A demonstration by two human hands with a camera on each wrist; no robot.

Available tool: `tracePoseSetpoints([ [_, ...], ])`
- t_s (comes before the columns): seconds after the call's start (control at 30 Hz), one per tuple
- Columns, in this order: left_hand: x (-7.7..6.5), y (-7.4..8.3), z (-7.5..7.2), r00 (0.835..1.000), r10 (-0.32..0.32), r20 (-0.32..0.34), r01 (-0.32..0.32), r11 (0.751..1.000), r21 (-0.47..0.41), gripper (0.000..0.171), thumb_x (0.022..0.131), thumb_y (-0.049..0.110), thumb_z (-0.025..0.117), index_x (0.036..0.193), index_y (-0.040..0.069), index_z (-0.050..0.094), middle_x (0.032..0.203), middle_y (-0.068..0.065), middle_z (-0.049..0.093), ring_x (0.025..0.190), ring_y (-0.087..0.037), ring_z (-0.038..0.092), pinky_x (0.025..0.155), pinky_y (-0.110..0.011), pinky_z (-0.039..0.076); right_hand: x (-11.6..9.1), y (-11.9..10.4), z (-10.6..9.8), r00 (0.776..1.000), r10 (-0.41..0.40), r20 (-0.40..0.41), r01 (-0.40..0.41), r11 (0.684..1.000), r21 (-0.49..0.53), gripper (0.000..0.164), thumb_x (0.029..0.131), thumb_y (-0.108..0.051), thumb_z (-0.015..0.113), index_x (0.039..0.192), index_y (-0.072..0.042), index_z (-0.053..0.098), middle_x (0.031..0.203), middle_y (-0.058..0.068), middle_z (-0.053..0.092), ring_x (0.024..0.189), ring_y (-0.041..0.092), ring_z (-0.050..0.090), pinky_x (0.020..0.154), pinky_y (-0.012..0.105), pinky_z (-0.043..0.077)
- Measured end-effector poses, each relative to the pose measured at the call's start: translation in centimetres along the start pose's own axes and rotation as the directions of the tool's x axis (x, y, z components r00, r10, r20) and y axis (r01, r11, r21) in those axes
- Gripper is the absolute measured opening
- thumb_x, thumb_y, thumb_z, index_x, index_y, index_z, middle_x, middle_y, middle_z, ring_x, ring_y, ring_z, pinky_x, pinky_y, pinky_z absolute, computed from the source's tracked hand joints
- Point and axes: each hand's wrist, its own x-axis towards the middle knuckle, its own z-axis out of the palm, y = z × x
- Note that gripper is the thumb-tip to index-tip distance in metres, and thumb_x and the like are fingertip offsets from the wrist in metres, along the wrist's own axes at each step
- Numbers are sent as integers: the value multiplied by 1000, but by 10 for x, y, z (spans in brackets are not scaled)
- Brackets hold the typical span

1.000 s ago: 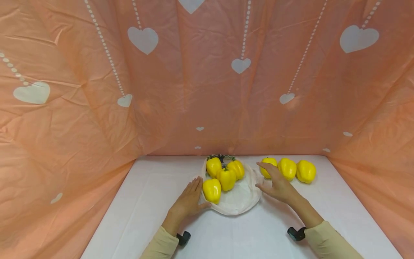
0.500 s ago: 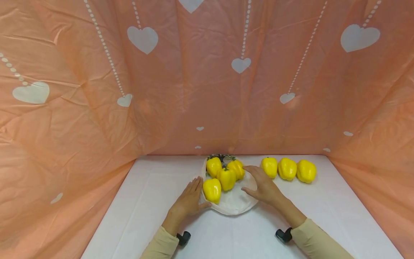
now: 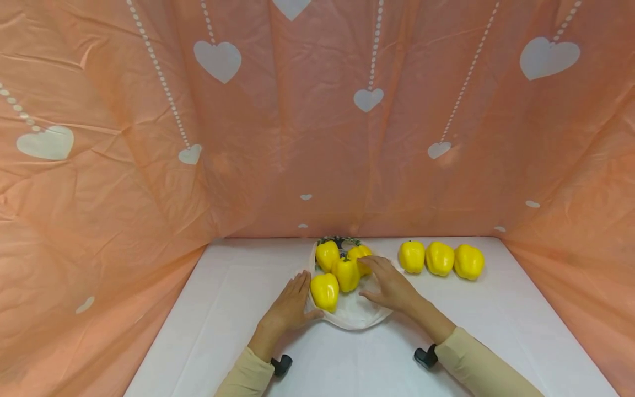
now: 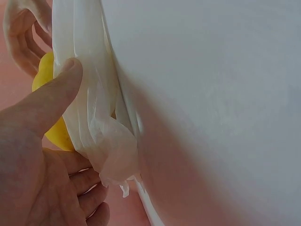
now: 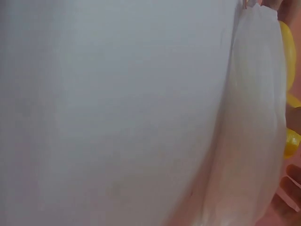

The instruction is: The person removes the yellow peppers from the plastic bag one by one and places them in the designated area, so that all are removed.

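A thin white bag stands with its mouth wide, several yellow bell peppers gathered at its left and back. My left hand rests against the bag's left side with straight fingers. In the left wrist view, its thumb lies on the bag's outer wall. My right hand reaches over the bag from the right, fingers spread and thumb apart. Its fingertips overlap the rear right pepper in the head view. Folds of the bag hide most of the right hand in the right wrist view.
Three more yellow bell peppers sit in a row right of the bag, near the back of the white table. Behind and beside it hangs an orange curtain with white hearts.
My right hand has moved left, from beside the row of peppers to over the bag, its fingertips now at the peppers inside. The left hand keeps its place.
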Motion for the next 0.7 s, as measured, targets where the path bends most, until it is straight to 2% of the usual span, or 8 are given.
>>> tracePoseSetpoints([
  [0.23, 0, -1, 1, 1000, -8, 1, 8, 1000, -12, 107, 98, 54, 75, 167, -7, 22, 176, -24, 20, 164, -37, 20, 135, -51, 19, 6, -3, 2, 998, 43, 49, -42, 999, -14, 79, 87, -25, 93, 152, -5, 54, 153, 15, 56, 141, 34, 54, 121, 53, 45],
  [0.5, 0, 1, -2, 1000, -8, -9, 8, 1000, 7, 107, 97, 54, 75, 167, -8, 23, 176, -24, 22, 164, -37, 22, 134, -51, 20, 13, -6, 5, 994, 88, 69, -86, 996, -36, 84, 85, -26, 94, 155, -9, 52, 154, 14, 55, 142, 36, 52, 120, 56, 47],
  [0.7, 0, 1, -1, 1000, -16, -2, 16, 1000, 4, 107, 98, 54, 75, 167, -7, 22, 176, -24, 21, 163, -38, 22, 134, -52, 20, 19, -7, 10, 994, 84, 70, -78, 994, -79, 88, 82, -29, 96, 155, -7, 52, 154, 17, 54, 142, 38, 51, 122, 59, 43],
])
